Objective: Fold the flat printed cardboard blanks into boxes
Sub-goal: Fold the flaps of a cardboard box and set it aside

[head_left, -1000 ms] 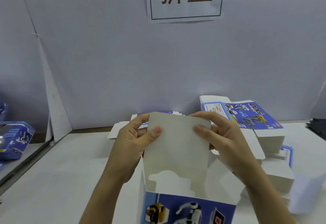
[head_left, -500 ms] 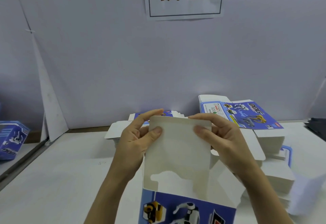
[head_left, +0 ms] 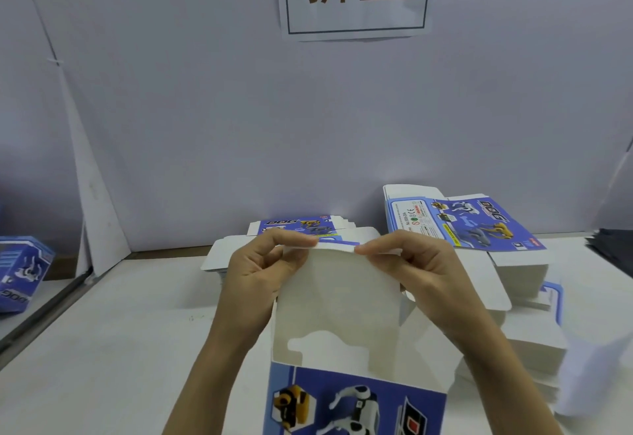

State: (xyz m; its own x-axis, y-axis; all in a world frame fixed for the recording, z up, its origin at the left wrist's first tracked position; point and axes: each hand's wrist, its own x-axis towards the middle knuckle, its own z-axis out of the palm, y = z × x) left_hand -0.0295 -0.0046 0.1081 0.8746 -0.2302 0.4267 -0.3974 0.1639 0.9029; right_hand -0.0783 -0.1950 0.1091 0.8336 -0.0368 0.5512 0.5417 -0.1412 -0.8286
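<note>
A partly erected blue printed cardboard box is being held upright in front of the person, above the white bench, with its open end turned toward the camera. The tall white lid flap is being pinched along its top edge by both hands: the left hand is clamped on the left corner with thumb and forefinger, and the right hand is clamped on the right corner in the same way. The narrow tuck strip at the edge is being bent over between the fingertips, so the step in hand is judged to be the creasing of the tuck tab. The next move is judged to call for the flap being swung down over the opening and the tab being slid inside the front wall; the side flaps probably need to be folded in first. The box interior is being shown as white card with nothing visible in it. Stacks of flat printed blanks are lying at the back and right of the bench, well apart from the hands, and one finished blue box is lying at the far left edge.
</note>
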